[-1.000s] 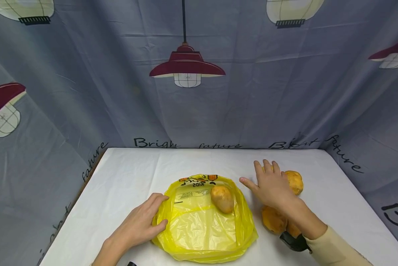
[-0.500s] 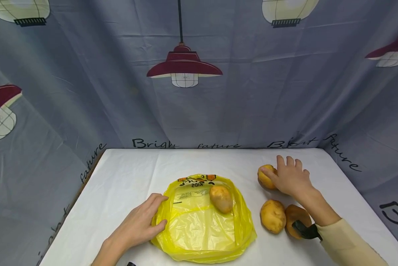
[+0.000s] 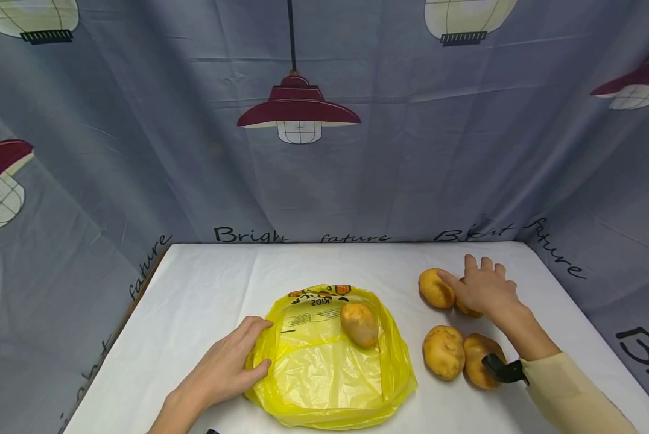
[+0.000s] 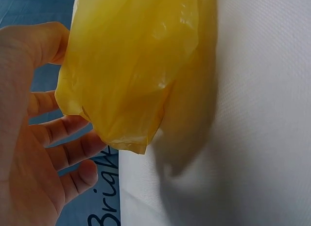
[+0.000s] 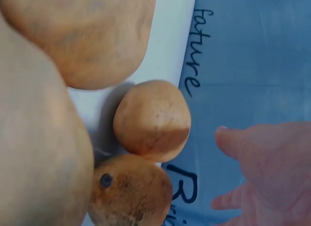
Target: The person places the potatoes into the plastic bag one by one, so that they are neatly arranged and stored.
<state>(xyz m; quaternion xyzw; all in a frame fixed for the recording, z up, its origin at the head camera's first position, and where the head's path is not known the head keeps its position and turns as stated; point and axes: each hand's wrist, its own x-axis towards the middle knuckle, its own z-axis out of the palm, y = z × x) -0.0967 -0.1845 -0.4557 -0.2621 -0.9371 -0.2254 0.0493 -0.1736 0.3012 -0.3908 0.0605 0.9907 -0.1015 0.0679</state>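
Observation:
A yellow plastic bag (image 3: 329, 418) sits with its mouth spread wide, and one potato (image 3: 359, 325) lies inside. My left hand (image 3: 228, 363) rests at the bag's left rim, thumb and fingers apart and lightly bent; the left wrist view shows the fingertips partly hidden behind the yellow plastic (image 4: 126, 65). My right hand (image 3: 486, 292) hovers over the back right potatoes with fingers spread, holding nothing. Its thumb overlaps the gap between a potato (image 3: 434, 288) and another potato (image 3: 467, 310) half covered by the hand. Nearer lie two more potatoes, one (image 3: 444, 353) beside the other (image 3: 479, 361).
A white cloth (image 3: 210, 283) covers the table. Grey curtains (image 3: 324, 187) printed with lamps and lettering stand along its back and sides. A black wrist mount (image 3: 503, 369) at the right sleeve overlaps the nearest right potato. A small black piece shows near the left forearm.
My right hand has moved rightward, away from the bag and across the potatoes, uncovering the back left one and the front pair. The left hand and bag stay put.

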